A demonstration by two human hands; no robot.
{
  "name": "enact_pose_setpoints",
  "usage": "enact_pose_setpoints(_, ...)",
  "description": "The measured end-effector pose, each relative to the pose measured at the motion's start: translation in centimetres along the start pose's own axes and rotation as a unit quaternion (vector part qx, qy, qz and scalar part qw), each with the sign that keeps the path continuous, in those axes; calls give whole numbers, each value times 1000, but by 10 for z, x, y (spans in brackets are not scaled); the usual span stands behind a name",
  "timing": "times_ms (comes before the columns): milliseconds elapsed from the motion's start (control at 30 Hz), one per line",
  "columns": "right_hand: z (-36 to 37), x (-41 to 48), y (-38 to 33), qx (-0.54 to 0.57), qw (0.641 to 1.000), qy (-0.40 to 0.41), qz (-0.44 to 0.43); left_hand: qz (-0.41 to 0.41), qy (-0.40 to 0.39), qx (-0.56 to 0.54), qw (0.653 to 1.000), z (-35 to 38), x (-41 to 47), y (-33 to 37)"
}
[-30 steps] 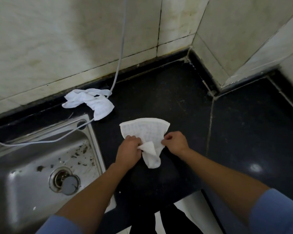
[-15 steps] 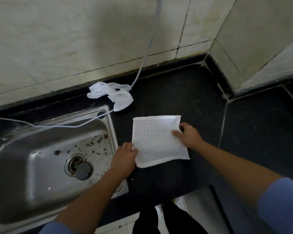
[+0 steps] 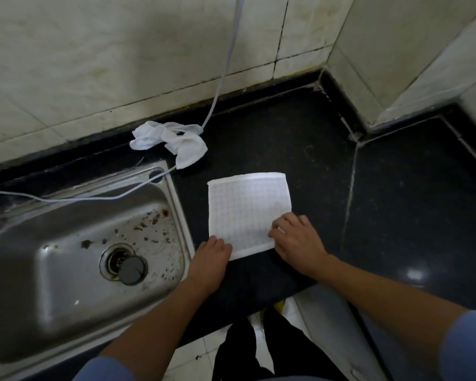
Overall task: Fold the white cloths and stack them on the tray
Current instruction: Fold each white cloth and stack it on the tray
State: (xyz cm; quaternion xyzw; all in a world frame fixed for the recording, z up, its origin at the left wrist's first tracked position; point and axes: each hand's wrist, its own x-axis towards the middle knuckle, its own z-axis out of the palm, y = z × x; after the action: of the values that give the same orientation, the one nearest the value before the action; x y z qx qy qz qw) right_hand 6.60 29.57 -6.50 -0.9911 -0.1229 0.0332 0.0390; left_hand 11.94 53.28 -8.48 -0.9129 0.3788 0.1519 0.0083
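One cloth lies spread flat on the desk, not yet folded. My left hand pinches its near-left corner. My right hand sits on the near-right corner with fingers bent; I can't tell whether it grips. A second cloth lies crumpled by the wall beyond the sink. No tray is in sight, so I judge that nearly all the work is left.

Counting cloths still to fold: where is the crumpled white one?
Head view, left of centre: the crumpled cloth lies on the counter by the wall, behind the sink's far right corner, beside the cable.
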Motion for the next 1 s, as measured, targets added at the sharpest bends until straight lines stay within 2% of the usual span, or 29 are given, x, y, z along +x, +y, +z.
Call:
enact_pose_setpoints(100, 11, -1, -7, 26, 996, -77, -24, 4, -1, -17, 1000, 4, -1, -3)
enact_pose_setpoints(200, 11, 0, -6, 17, 988, -148, 48, 5, -14, -23, 1000, 4, -3, 0)
enact_pose_setpoints(300, 8, 4, -6, -20, 975, -208, 70, -4, -22, -25, 999, 1, -4, 8)
enact_pose_setpoints(367, 8, -1, -3, 17, 977, -201, 75, -14, -23, -17, 999, 0, -3, 13)
enact_pose_setpoints(433, 12, -11, 2, 58, 985, -152, 61, -20, -20, -13, 1000, -2, -1, 17)
enact_pose_setpoints(533, 16, -30, 6, 71, 991, -113, 23, -11, -54, -11, 998, -2, 0, 20)
enact_pose_setpoints(667, 12, -47, 7, 104, 964, -236, 63, 14, -125, -32, 992, -3, -6, 16)
enact_pose_setpoints(767, -2, -47, 14, 157, 934, -299, 115, 2, -186, -138, 973, -12, -5, 6)
enact_pose_setpoints(833, -16, -38, 26, 184, 930, -286, 137, -27, -175, -198, 964, -25, 6, -7)
enact_pose_setpoints(1000, -38, 8, 63, 245, 925, -144, 252, -121, -52, -294, 947, -62, 50, -39)
